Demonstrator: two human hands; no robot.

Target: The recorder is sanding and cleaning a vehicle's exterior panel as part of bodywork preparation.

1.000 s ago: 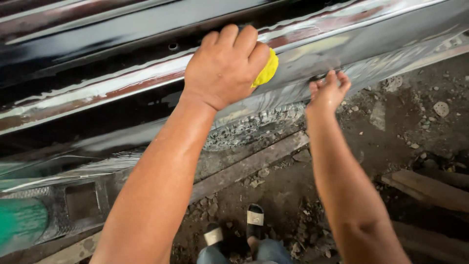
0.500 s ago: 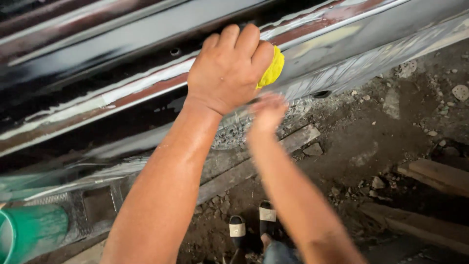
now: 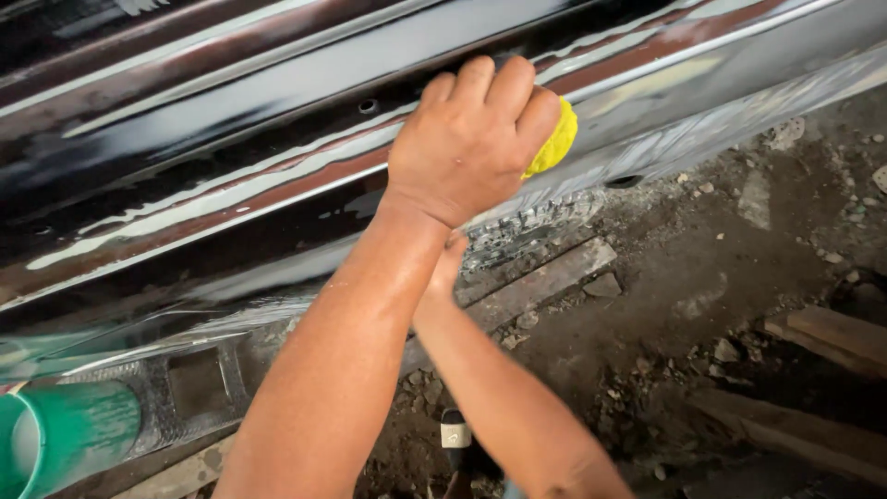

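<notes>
My left hand (image 3: pixel 471 139) presses a yellow sponge (image 3: pixel 552 143) against a glossy dark car body panel (image 3: pixel 231 185) with wet, soapy streaks; my fingers curl over the sponge, and only its right edge shows. My right hand (image 3: pixel 450 263) is tucked under my left wrist, close to the panel's lower edge. It is mostly hidden, so its fingers cannot be made out. My right forearm runs down to the bottom of the frame.
A green plastic container (image 3: pixel 65 439) lies at the lower left. Wooden planks (image 3: pixel 545 282) and another board (image 3: pixel 832 337) rest on the dirt and rubble floor. My sandalled foot (image 3: pixel 455 434) shows at the bottom.
My right hand has swung left from open air beside the panel to beneath my left wrist. My left hand has kept the sponge on the panel.
</notes>
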